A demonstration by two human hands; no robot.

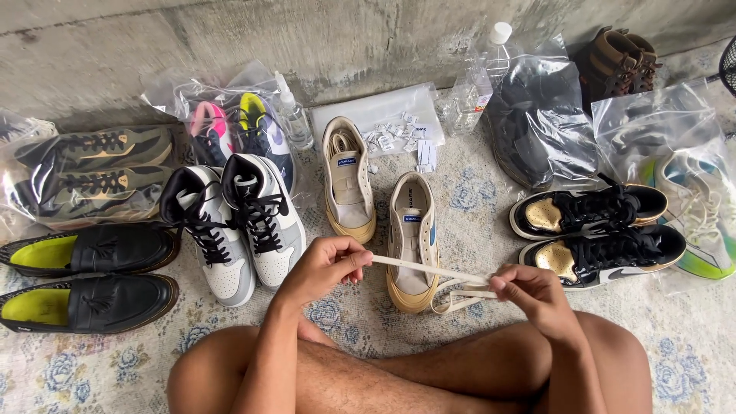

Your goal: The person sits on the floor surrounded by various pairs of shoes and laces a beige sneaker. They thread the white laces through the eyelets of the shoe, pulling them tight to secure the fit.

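I sit cross-legged on a patterned rug. A cream shoelace [429, 270] is stretched flat between my hands. My left hand [326, 264] pinches one end between thumb and fingers. My right hand [529, 295] grips the other end, where the lace loops down in a loose coil. Just beyond the lace lies a beige low sneaker [412, 234] with no lace in its eyelets. Its twin [347, 180] rests farther back and to the left.
Grey-and-white high-tops with black laces [238, 222] stand left of my hands, black loafers [88, 276] farther left. Black-and-gold sneakers [602, 230] lie to the right. Bagged shoes, a spray bottle [294, 119] and a plastic bottle [475, 84] line the concrete wall.
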